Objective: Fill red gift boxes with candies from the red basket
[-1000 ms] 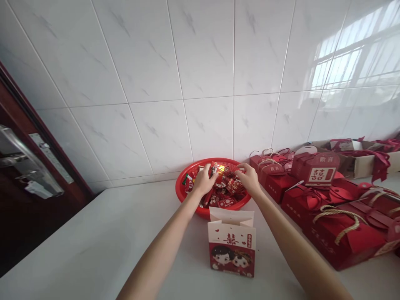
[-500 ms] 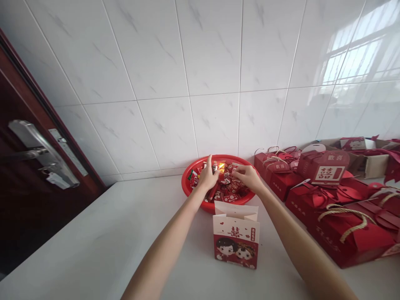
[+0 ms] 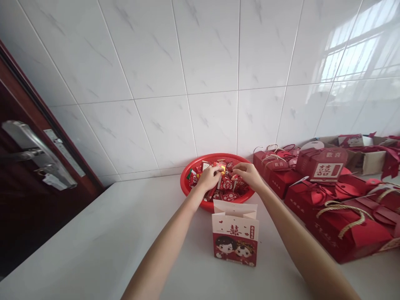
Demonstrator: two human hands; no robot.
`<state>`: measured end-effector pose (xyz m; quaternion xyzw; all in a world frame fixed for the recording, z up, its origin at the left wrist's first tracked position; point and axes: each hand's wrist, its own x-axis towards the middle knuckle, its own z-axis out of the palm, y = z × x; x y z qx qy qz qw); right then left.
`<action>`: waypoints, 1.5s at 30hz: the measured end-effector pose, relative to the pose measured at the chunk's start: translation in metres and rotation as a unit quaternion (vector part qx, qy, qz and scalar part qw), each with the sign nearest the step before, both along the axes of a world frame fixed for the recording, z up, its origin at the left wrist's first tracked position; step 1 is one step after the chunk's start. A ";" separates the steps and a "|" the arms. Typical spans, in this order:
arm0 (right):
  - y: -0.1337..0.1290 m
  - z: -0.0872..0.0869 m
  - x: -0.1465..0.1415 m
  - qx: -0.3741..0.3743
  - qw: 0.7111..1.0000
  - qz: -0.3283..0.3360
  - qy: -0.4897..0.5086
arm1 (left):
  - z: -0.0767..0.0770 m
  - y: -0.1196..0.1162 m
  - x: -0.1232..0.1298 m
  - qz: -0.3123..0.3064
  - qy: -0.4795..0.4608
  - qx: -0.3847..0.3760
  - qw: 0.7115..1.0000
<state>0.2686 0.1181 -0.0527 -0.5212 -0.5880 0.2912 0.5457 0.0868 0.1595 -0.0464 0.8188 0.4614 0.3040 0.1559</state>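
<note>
A red plastic basket [image 3: 184,183] with a mesh wall holds many small red wrapped candies [image 3: 226,183]. My left hand [image 3: 210,178] is over the basket's left half, its fingers closed at the edge of a shiny red and gold candy packet [image 3: 223,167]. On the right side of the basket my right hand [image 3: 249,175] makes a pinch, thumb and index finger together; whatever is between them is too small to make out. In front of the basket, between my forearms, stands an open-topped red and white paper gift box [image 3: 235,239] with two cartoon figures.
Red gift boxes [image 3: 346,225] with rope handles crowd the right side of the white tabletop [image 3: 125,237]. Behind them lies an open cardboard box [image 3: 371,164]. A tiled wall [image 3: 156,129] rises at the back. At left is a dark red door [image 3: 28,200] with a metal handle.
My left hand's raised finger has come down and its fingers have closed toward the shiny packet. The right hand stays in a pinch at nearly the same spot. The view has shifted slightly.
</note>
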 end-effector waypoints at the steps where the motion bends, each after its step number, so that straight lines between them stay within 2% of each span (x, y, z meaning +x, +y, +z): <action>1: 0.001 -0.001 0.000 -0.005 1.000 -0.001 -0.011 | 0.000 0.000 0.000 -0.005 0.001 0.000 1.000; 9: -0.001 0.000 -0.005 -0.048 0.991 0.057 -0.110 | -0.001 -0.002 -0.001 -0.049 -0.001 0.020 0.999; 12: 0.000 -0.002 -0.004 -0.048 0.991 0.052 -0.116 | -0.002 0.000 -0.001 -0.046 -0.020 0.036 0.998; 15: 0.004 -0.005 -0.001 -0.043 0.994 0.005 -0.099 | -0.002 0.002 -0.001 -0.019 -0.046 0.053 0.997; 19: 0.010 -0.009 0.004 -0.030 0.994 -0.069 -0.083 | 0.000 0.007 -0.004 0.054 -0.090 0.077 0.991; 22: 0.012 -0.012 0.005 -0.022 0.992 -0.074 -0.101 | 0.000 0.009 -0.007 0.109 -0.122 0.091 0.982; 28: 0.012 -0.014 0.001 -0.033 0.980 -0.023 -0.192 | -0.001 0.011 -0.011 0.184 -0.157 0.091 0.966; 37: 0.003 -0.006 -0.006 -0.051 0.934 0.094 -0.341 | 0.002 0.009 -0.011 0.213 -0.194 0.082 0.954; 45: -0.006 0.004 -0.016 -0.047 0.897 0.167 -0.407 | 0.004 0.007 -0.014 0.219 -0.224 0.069 0.947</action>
